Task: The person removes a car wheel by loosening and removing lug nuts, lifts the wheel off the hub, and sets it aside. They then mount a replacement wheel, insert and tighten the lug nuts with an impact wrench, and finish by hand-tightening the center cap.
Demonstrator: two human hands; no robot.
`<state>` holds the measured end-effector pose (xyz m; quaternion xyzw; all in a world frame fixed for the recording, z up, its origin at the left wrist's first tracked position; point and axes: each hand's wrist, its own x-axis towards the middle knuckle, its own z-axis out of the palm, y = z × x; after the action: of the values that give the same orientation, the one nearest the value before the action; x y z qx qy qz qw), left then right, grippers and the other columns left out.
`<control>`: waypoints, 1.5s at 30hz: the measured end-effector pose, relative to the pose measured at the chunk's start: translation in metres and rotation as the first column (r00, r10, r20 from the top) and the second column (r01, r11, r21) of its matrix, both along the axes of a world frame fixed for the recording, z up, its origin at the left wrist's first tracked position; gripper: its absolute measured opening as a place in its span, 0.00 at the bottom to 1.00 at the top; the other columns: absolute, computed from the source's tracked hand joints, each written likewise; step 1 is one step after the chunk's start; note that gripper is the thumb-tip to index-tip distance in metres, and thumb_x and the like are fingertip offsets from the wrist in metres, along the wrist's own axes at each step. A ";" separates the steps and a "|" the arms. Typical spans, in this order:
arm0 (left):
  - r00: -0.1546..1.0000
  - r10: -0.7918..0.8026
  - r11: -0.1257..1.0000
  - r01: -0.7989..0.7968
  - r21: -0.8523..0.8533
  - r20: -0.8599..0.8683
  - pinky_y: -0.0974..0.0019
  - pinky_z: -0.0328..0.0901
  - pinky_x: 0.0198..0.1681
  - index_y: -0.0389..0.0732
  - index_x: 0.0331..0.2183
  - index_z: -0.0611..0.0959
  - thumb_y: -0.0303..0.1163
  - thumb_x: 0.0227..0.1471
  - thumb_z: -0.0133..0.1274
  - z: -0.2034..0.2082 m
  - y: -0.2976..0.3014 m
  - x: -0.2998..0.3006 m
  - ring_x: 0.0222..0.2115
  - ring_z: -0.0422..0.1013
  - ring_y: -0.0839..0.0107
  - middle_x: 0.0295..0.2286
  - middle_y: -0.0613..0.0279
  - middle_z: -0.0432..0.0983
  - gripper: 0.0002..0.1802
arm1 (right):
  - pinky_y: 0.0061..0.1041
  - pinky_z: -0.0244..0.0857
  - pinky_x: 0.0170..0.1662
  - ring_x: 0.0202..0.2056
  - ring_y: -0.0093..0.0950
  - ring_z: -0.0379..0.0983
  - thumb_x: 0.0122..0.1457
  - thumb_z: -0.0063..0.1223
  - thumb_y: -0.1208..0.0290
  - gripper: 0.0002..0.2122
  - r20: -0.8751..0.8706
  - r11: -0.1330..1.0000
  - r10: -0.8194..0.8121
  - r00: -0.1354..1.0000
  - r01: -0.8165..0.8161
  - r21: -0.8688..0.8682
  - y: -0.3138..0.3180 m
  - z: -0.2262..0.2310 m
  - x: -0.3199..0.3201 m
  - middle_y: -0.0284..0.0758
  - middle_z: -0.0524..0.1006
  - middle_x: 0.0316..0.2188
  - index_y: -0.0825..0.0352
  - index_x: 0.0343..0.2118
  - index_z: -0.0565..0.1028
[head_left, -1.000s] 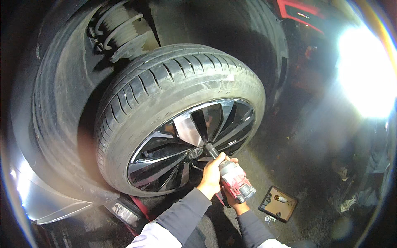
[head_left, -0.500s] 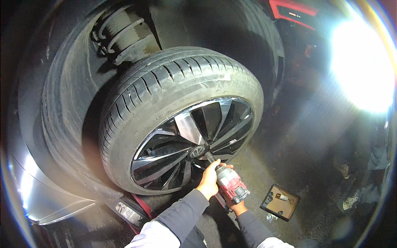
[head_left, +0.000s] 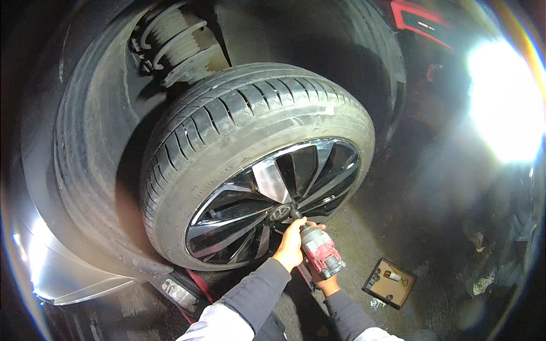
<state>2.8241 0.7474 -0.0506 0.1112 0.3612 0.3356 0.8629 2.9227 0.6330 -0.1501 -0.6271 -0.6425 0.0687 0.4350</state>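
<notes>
A red and grey impact wrench (head_left: 322, 250) points up at the centre of a car wheel (head_left: 256, 211) with dark and silver spokes. Its socket end (head_left: 295, 213) meets the wheel beside the round centre cap (head_left: 279, 213); whether it sits on a bolt cannot be made out. My left hand (head_left: 290, 245) is closed around the front of the wrench, behind the socket. Lower down, my right hand (head_left: 326, 283) grips the handle, mostly hidden behind the tool body. The tyre (head_left: 273, 108) is mounted under the wheel arch.
A coil spring (head_left: 173, 42) shows behind the tyre. The car's body panel (head_left: 79, 273) curves along the left. On the floor, right of the wrench, lies a shallow tray (head_left: 392, 287) with small parts in it. A strong lamp (head_left: 506, 102) glares at the right.
The wheel, tray and lamp sit slightly further right in the picture, as the view has shifted. Both hands keep hold of the impact wrench, its socket end still at the wheel's centre.
</notes>
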 end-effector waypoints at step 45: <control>0.970 0.086 0.995 -0.071 0.073 -0.225 0.52 0.76 0.36 0.43 0.34 0.76 0.42 0.64 0.53 -0.003 0.010 0.008 0.30 0.79 0.58 0.31 0.48 0.83 0.12 | 0.45 0.60 0.62 0.59 0.45 0.68 0.56 0.61 0.65 0.23 -0.001 0.986 0.067 0.998 -0.066 -0.155 0.004 -0.031 -0.004 0.42 0.75 0.56 0.56 0.57 0.75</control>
<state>2.8319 0.7576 -0.0540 0.1624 0.4511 0.3660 0.7976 2.9188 0.6372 -0.1811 -0.6373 -0.6569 0.1315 0.3809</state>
